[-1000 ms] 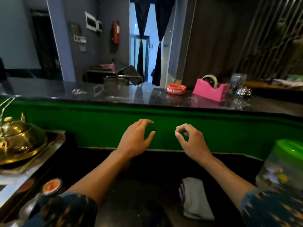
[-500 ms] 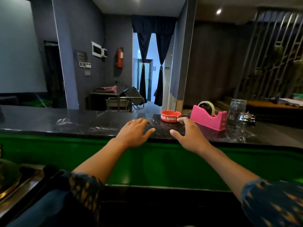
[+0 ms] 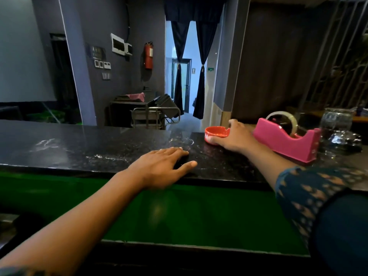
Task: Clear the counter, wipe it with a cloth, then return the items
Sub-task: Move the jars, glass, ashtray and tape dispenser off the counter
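Note:
A dark stone counter (image 3: 79,148) runs across the view above a green front panel. My left hand (image 3: 161,164) lies flat on its near edge with straight fingers. My right hand (image 3: 233,138) grips a red ashtray (image 3: 216,133) on the counter, thumb on its near side and fingers over its rim. Right of the ashtray stands a pink tape dispenser (image 3: 288,142) with a roll of clear tape. A glass (image 3: 336,120) and a shiny glass dish (image 3: 344,139) sit at the far right.
Pale smears (image 3: 45,144) mark the counter's left part. Beyond the counter stand a metal trolley (image 3: 151,116) and a curtained doorway (image 3: 187,76). A red fire extinguisher (image 3: 148,55) hangs on the wall.
The view rose from the lower worktop to the counter. My left hand came down flat on the counter's edge. My right hand reached forward and took hold of the red ashtray.

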